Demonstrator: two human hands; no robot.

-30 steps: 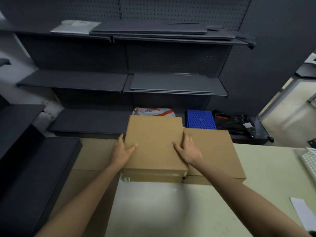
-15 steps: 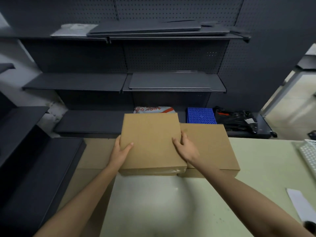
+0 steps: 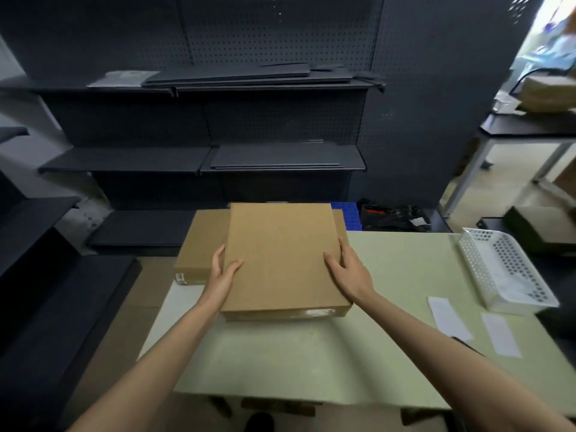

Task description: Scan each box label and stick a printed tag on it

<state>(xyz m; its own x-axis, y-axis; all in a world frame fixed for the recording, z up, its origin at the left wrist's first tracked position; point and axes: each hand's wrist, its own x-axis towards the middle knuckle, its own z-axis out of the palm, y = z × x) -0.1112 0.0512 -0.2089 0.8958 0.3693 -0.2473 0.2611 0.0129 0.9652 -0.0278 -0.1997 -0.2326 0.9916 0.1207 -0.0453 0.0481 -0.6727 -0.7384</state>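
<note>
Two hands are gripping a flat brown cardboard box (image 3: 280,257) by its sides, left hand (image 3: 222,273) w/ thumb on top, right hand (image 3: 348,269) likewise; it's sitting near the table's (image 3: 396,275) far left corner, overlapping a second box (image 3: 199,244) at that corner. Paper tags (image 3: 448,318) and a white perforated basket (image 3: 505,269) are lying along the right edge, w/ dark pegboard shelving (image 3: 218,157) standing behind.

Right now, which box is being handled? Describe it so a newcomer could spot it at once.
Start at the pale green table in front of the dark shelving. Flat brown cardboard boxes lie at its far left end; the held box is the one nearest the person, with the left hand and right hand gripping its sides. Unlike the box to its left, it has shiny clear tape on its near edge.
</note>
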